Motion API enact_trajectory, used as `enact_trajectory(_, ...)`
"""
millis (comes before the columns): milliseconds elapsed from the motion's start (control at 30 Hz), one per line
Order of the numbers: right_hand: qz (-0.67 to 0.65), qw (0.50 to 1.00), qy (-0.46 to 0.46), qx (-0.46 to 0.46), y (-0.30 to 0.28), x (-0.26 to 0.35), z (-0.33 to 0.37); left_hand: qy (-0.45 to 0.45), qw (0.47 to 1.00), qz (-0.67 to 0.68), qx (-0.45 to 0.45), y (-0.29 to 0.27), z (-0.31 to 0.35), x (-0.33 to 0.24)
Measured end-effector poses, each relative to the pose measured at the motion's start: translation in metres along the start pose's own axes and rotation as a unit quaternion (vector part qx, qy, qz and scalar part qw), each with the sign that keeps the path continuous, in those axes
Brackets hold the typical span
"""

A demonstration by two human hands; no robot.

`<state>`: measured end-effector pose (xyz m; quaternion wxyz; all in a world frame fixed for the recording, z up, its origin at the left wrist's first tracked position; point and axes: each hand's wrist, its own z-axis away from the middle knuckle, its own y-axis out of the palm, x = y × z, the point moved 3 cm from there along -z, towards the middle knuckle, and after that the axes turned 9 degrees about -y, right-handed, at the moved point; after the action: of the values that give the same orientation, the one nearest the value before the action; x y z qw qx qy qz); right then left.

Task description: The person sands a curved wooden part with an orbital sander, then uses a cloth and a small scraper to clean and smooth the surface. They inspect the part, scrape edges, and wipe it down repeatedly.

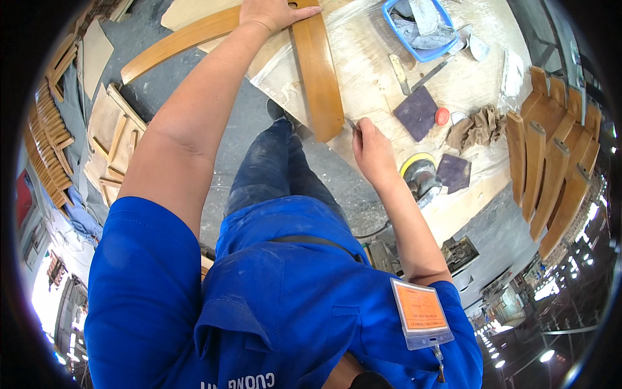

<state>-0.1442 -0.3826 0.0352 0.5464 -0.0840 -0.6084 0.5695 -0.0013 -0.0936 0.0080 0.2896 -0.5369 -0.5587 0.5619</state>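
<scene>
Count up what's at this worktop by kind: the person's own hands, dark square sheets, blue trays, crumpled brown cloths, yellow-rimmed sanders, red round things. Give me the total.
Own hands: 2 (left hand, right hand)
Dark square sheets: 2
Blue tray: 1
Crumpled brown cloth: 1
Yellow-rimmed sander: 1
Red round thing: 1
Total: 8

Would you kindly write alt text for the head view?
A person's left hand rests on a glossy wooden piece on a worktable; the right hand holds a thin object near its lower end. A sander, dark sheets and a blue basket lie nearby.
</scene>
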Motion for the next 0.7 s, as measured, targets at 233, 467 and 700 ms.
enact_trajectory(233, 0.066, 0.994, 0.055, 0.062, 0.01, 0.014, 0.002, -0.057, 0.987, 0.023, 0.145, 0.009, -0.006, 0.006)
enact_trajectory(467, 0.114, 0.987, 0.074, 0.082, 0.012, 0.026, -0.003, -0.052, 0.99, 0.038, 0.125, 0.004, -0.006, 0.003)
enact_trajectory(700, 0.126, 0.977, 0.098, 0.142, 0.015, 0.029, -0.008, -0.044, 0.992, 0.047, 0.104, -0.001, -0.005, 0.002)
